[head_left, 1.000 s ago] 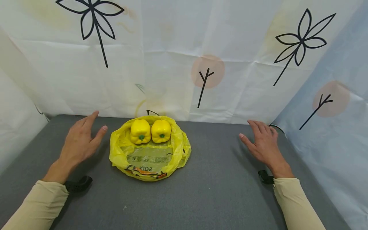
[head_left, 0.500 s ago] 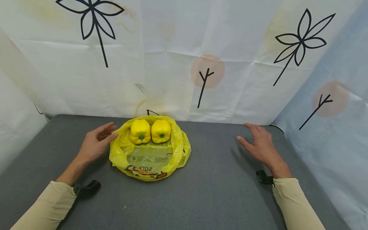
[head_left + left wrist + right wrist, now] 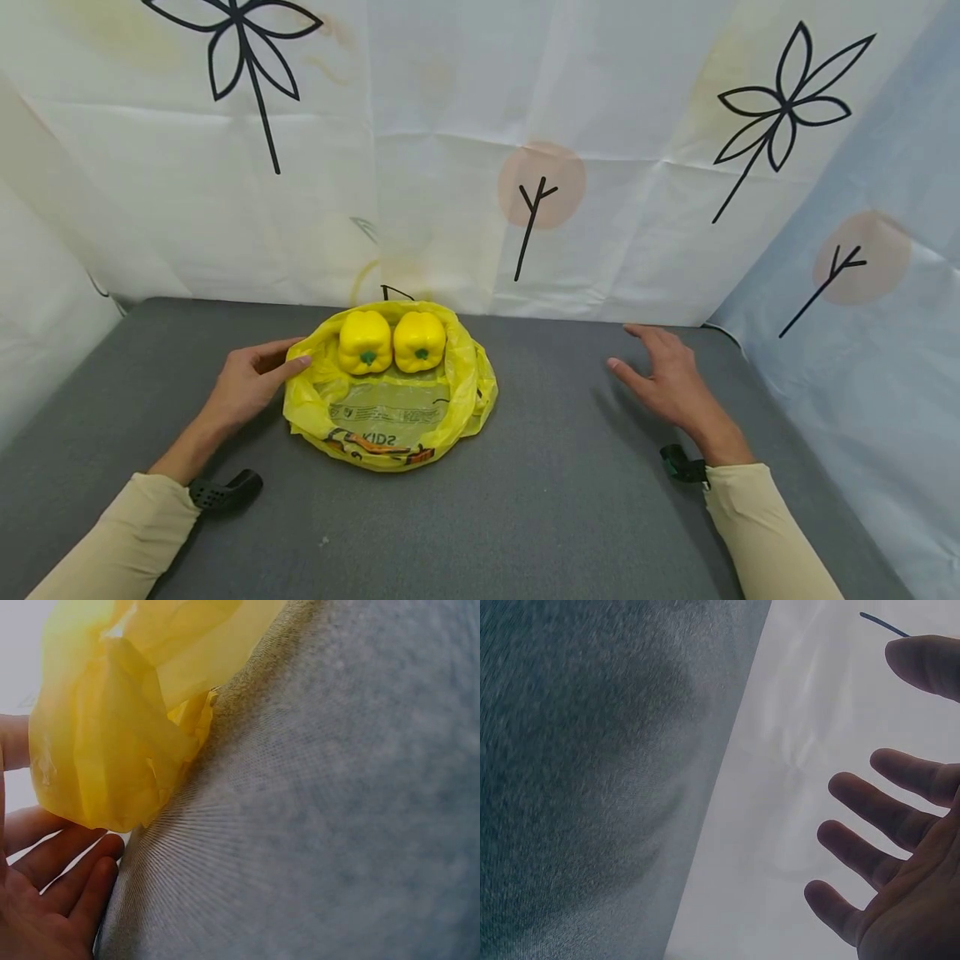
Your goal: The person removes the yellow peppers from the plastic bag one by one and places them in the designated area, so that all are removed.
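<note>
A yellow plastic bag (image 3: pixel 318 425) lies on the table with its mouth spread wide and its rim rolled outward. Two yellow bell peppers (image 3: pixel 366 340) sit side by side at the back inside it, green stems facing me. My left hand (image 3: pixel 243 387) holds the bag's left rim, thumb on the inner side and fingers on the outer side; the fingertips are partly hidden by the plastic. In the left wrist view the bag's side (image 3: pixel 97 750) hangs between thumb and fingers. Well right of the bag, my right hand (image 3: pixel 671 379) hovers over the table, fingers spread, touching nothing.
The grey table (image 3: pixel 525 517) runs back to a white cloth backdrop (image 3: pixel 442 183) printed with plant drawings. Cloth walls also close off the left and right sides. Each wrist carries a black strapped device (image 3: pixel 225 490).
My left hand has moved right, from beside the bag to its left rim, and now holds it. The right hand has drifted slightly left. The bag and peppers stay in place.
</note>
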`<state>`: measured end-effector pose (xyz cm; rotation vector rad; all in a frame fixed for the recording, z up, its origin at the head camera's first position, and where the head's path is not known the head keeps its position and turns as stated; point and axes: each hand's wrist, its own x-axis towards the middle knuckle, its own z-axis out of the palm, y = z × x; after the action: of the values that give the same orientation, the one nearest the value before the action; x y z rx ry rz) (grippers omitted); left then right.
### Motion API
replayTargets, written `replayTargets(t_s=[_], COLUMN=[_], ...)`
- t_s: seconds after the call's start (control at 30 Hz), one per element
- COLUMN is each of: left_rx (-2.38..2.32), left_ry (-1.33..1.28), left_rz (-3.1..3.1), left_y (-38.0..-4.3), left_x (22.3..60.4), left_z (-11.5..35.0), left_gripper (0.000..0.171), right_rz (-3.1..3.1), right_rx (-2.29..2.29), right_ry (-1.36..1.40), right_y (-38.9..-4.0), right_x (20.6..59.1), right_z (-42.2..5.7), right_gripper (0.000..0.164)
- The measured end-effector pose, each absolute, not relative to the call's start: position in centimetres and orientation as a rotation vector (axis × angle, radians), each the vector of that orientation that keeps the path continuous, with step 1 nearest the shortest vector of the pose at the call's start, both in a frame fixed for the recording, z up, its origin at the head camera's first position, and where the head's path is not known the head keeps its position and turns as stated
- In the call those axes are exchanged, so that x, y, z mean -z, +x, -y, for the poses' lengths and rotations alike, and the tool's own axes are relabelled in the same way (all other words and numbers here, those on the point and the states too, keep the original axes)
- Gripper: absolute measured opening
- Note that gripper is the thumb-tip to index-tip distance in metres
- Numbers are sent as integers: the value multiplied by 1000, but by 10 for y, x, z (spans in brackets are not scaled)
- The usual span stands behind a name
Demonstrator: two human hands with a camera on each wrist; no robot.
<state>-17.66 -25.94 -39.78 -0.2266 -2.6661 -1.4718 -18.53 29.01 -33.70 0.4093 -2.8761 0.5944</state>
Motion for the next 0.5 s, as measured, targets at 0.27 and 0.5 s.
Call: replayTargets(t_s=[0.27,0.5], left_rx=[1437,1445], left_ry=[-214,-187], left_rz=[2666,2672], left_y=[-178,-178], left_x=[403,403], left_z=[262,261], left_gripper=[54,55], right_rz=[2878,2884], right_rx=[-659,-822], right_ry=[460,516], right_y=[-183,-182], right_x=[336,335], right_z=[-282,-266], right_gripper=[63,64])
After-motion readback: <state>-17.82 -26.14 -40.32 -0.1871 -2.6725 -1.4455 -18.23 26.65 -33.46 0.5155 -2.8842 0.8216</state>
